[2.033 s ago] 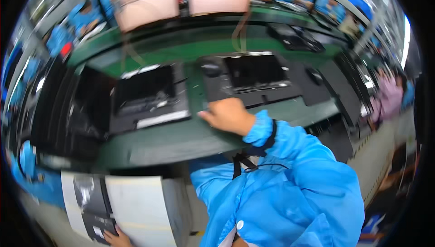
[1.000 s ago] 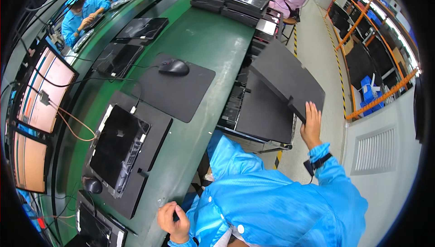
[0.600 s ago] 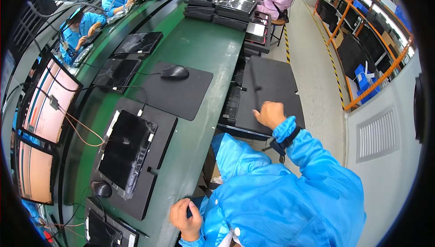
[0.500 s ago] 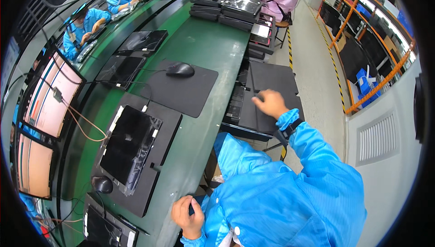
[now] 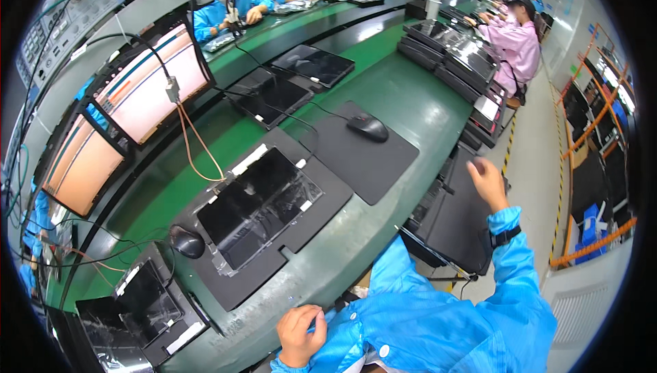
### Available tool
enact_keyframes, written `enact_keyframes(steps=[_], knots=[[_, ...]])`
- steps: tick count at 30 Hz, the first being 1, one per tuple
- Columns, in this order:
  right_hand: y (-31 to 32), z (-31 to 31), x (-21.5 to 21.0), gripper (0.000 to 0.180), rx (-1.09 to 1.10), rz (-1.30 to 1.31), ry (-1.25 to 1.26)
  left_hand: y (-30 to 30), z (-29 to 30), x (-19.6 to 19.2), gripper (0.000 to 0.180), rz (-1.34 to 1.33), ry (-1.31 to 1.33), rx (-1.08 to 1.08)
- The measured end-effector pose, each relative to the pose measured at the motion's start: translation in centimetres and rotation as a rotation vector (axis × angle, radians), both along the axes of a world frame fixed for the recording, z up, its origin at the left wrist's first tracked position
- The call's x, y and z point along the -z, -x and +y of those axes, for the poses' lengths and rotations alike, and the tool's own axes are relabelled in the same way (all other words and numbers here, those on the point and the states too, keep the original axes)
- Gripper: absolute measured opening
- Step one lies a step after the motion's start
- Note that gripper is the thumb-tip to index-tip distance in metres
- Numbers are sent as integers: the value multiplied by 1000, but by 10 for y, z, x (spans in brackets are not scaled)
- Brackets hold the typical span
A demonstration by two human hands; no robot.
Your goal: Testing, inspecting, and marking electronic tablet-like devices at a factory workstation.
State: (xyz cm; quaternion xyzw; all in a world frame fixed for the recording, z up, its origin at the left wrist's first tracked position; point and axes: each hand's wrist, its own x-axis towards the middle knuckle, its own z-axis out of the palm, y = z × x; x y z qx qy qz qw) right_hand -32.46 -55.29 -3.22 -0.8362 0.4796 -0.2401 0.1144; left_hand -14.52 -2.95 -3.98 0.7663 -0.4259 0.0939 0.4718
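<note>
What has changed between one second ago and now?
The right hand has let go of the black board; the board, then tilted up, now lies flat beside the table. The view has swung left. The left hand stays curled near the table edge; the panel and mouse look undisturbed.

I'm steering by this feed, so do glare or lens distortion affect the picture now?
Head view: pale sheen on the green bench, bright reflections on the stacked panels; head view: the bench's near edge bows, corners are black, yet left hand and right hand are readable.
</note>
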Motion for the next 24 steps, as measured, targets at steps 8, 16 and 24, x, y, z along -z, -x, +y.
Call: enact_keyframes(steps=[8, 16, 24], knots=[[-363, -58, -61, 57, -672, -231, -3, 11, 7, 0, 14, 148, -6, -236], [-537, -116, -44, 127, -358, 139, -367, 13, 5, 4, 13, 331, 79, -372], [-564, -129, -53, 97, -498, 157, -811, 9, 1, -1, 18, 380, -40, -401]])
